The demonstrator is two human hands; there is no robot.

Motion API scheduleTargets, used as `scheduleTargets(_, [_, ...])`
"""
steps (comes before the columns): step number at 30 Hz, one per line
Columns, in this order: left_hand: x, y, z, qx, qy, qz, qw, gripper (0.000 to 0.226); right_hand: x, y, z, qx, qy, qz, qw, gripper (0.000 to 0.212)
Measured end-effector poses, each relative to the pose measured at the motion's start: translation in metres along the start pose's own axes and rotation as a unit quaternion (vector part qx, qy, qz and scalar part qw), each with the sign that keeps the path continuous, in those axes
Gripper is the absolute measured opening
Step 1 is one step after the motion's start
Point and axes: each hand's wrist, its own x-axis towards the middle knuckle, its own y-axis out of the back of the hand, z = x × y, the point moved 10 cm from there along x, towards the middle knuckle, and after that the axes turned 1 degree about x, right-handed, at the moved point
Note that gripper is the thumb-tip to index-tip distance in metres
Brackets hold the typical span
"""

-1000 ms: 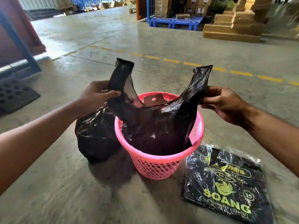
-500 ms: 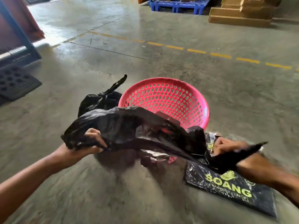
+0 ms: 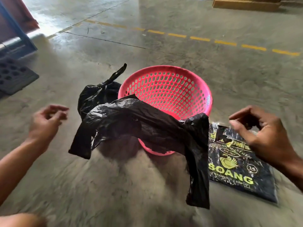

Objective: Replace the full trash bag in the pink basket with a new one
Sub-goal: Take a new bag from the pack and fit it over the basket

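Where printing shows, packet (image 3: 236,167) reads "SOANG".

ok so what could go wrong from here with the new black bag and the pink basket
1. The loose new black plastic bag lies only across the near rim of the pink perforated plastic basket, which looks tilted; neither the left hand nor the right hand grips it, so it may slide onto the floor.
2. Its mouth looks crumpled shut, so it probably needs opening before lining.
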Motion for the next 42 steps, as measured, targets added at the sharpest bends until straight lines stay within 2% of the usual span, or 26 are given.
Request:
scheduleTargets(1, [-0.003,0.003,0.033,0.005,-0.074,0.021,0.997,0.015,-0.008,-0.009,-0.033,-0.012,0.064,-0.014,0.998,0.009])
scheduleTargets(3, [-0.028,-0.012,0.104,0.034,-0.228,0.002,0.973,0.008,-0.029,-0.036,-0.079,-0.060,0.168,-0.049,0.983,0.005])
scheduleTargets(6, [-0.093,-0.066,0.177,0.141,-0.412,-0.109,0.893,0.015,-0.054,-0.084,-0.099,-0.205,0.293,-0.054,0.933,0.014])
scheduleTargets(8, [-0.117,-0.103,0.181,0.228,-0.460,-0.184,0.838,0.023,-0.057,-0.102,-0.090,-0.262,0.311,-0.039,0.913,0.016])
scheduleTargets(10, [-0.116,-0.126,0.169,0.280,-0.451,-0.216,0.819,0.027,-0.052,-0.101,-0.078,-0.291,0.292,-0.023,0.910,0.019])
scheduleTargets(14, [-0.089,-0.127,0.157,0.272,-0.392,-0.181,0.860,0.035,-0.036,-0.075,-0.061,-0.328,0.255,0.011,0.909,0.023])
scheduleTargets(17, [-0.080,-0.121,0.158,0.282,-0.384,-0.144,0.867,0.046,-0.024,-0.059,-0.058,-0.329,0.220,0.018,0.918,0.020])
scheduleTargets(21, [-0.081,-0.126,0.164,0.276,-0.389,-0.162,0.864,0.054,-0.028,-0.056,-0.085,-0.271,0.226,0.048,0.934,0.039])
scheduleTargets(24, [-0.079,-0.129,0.166,0.278,-0.381,-0.174,0.865,0.058,-0.033,-0.085,-0.098,-0.294,0.263,0.021,0.919,0.033])
scheduleTargets(27, [-0.071,-0.126,0.164,0.300,-0.358,-0.178,0.866,0.065,-0.028,-0.106,-0.083,-0.349,0.274,-0.054,0.894,0.031])
scheduleTargets(29, [-0.066,-0.124,0.160,0.328,-0.349,-0.183,0.859,0.067,-0.021,-0.100,-0.070,-0.382,0.259,-0.080,0.884,0.028])
scheduleTargets(32, [-0.065,-0.124,0.152,0.336,-0.353,-0.206,0.848,0.064,-0.008,-0.066,-0.056,-0.411,0.197,-0.058,0.888,0.028])
scheduleTargets(34, [-0.066,-0.125,0.144,0.333,-0.354,-0.216,0.847,0.068,0.002,-0.046,-0.046,-0.415,0.148,-0.052,0.896,0.037])
scheduleTargets(37, [-0.065,-0.127,0.134,0.339,-0.355,-0.210,0.846,0.077,0.010,-0.030,-0.025,-0.411,0.075,-0.066,0.906,0.062])
scheduleTargets(40, [-0.058,-0.129,0.117,0.392,-0.332,-0.204,0.833,0.096,0.014,-0.029,0.005,-0.425,0.002,-0.112,0.899,0.091])
scheduleTargets(42, [-0.045,-0.128,0.102,0.423,-0.296,-0.209,0.831,0.104,0.019,-0.028,0.032,-0.384,-0.061,-0.152,0.909,0.105])
